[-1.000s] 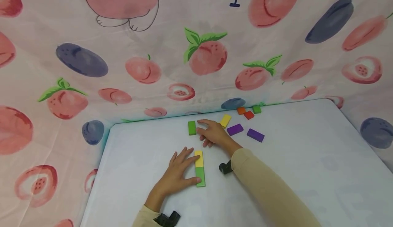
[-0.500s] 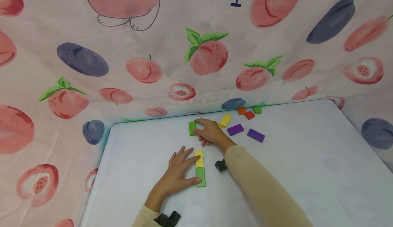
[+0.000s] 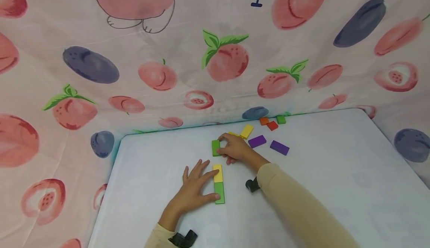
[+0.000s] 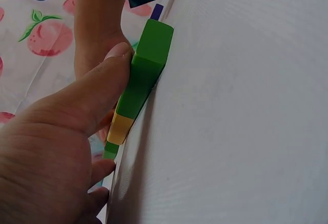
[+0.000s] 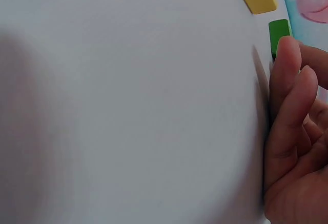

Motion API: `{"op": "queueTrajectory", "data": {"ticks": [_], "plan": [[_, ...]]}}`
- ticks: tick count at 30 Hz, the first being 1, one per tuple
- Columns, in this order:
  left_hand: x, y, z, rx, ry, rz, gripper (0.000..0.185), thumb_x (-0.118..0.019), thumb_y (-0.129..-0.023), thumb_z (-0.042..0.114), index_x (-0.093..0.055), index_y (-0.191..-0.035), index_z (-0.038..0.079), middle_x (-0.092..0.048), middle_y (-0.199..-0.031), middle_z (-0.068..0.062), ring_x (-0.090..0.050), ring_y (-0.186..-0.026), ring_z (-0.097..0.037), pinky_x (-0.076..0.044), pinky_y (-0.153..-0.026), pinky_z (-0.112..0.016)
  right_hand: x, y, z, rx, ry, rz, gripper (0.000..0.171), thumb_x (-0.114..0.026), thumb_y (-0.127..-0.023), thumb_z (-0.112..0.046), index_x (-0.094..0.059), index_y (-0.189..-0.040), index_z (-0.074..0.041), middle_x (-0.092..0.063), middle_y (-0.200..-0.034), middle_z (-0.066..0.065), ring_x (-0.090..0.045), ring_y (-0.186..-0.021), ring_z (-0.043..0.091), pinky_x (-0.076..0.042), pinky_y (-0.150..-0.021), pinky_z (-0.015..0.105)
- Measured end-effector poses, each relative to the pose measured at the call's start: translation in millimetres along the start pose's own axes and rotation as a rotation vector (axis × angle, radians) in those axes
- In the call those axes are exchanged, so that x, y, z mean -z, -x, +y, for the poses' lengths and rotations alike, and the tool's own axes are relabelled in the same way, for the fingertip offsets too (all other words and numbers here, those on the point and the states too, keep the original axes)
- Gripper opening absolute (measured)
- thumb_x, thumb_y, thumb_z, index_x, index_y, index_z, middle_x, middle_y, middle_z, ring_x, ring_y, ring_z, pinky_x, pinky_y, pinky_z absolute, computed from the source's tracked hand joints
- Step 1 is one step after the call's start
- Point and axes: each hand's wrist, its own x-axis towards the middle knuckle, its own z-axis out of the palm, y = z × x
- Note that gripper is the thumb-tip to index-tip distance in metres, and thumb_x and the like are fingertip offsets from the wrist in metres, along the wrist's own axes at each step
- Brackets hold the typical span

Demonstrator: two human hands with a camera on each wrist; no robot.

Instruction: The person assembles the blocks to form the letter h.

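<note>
Our right hand (image 3: 236, 149) now pinches the green block (image 3: 215, 147) and has slid it closer to the yellow-and-green row (image 3: 218, 184). Our left hand (image 3: 195, 188) rests flat, steadying that row.

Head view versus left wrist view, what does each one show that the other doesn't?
Only the head view shows the right hand gripping a loose green block, with two purple blocks, orange ones and the white table. Only the left wrist view shows the thumb pressed against the side of the near green block. Both show the left hand steadying the yellow-and-green row.
</note>
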Motion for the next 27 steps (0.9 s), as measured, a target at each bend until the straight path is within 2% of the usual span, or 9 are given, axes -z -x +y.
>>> {"op": "queueTrajectory", "data": {"ticks": [6, 11, 27], "plan": [[-1.0, -0.6, -1.9, 0.008, -0.006, -0.005, 0.075, -0.074, -0.085, 0.061, -0.052, -0.150, 0.030, -0.027, -0.169, -0.006, -0.010, -0.160, -0.034, 0.002, -0.118, -0.072, 4, 8, 5, 0.020, 0.007, -0.019, 0.048, -0.081, -0.088, -0.032, -0.059, -0.129, -0.020, -0.070, -0.071, 0.005, -0.068, -0.051, 0.020, -0.053, -0.047, 0.027], [-2.1, -0.3, -2.4, 0.013, -0.009, -0.004, 0.075, -0.075, -0.085, 0.061, -0.052, -0.150, 0.031, -0.027, -0.169, -0.005, -0.010, -0.160, -0.033, 0.003, -0.118, -0.072, 5, 14, 8, 0.056, 0.000, -0.034, 0.049, -0.083, -0.086, -0.033, -0.060, -0.128, -0.019, -0.070, -0.075, 0.004, -0.068, -0.054, 0.019, -0.054, -0.050, 0.028], [-3.1, -0.4, -4.2, 0.028, -0.017, -0.026, 0.076, -0.072, -0.085, 0.064, -0.050, -0.151, 0.033, -0.024, -0.170, -0.002, -0.007, -0.161, -0.028, 0.004, -0.119, -0.070, 5, 15, 14, 0.158, 0.058, -0.035, 0.049, -0.084, -0.084, -0.040, -0.062, -0.124, -0.023, -0.066, -0.072, 0.001, -0.061, -0.051, 0.017, -0.049, -0.050, 0.027]]}}
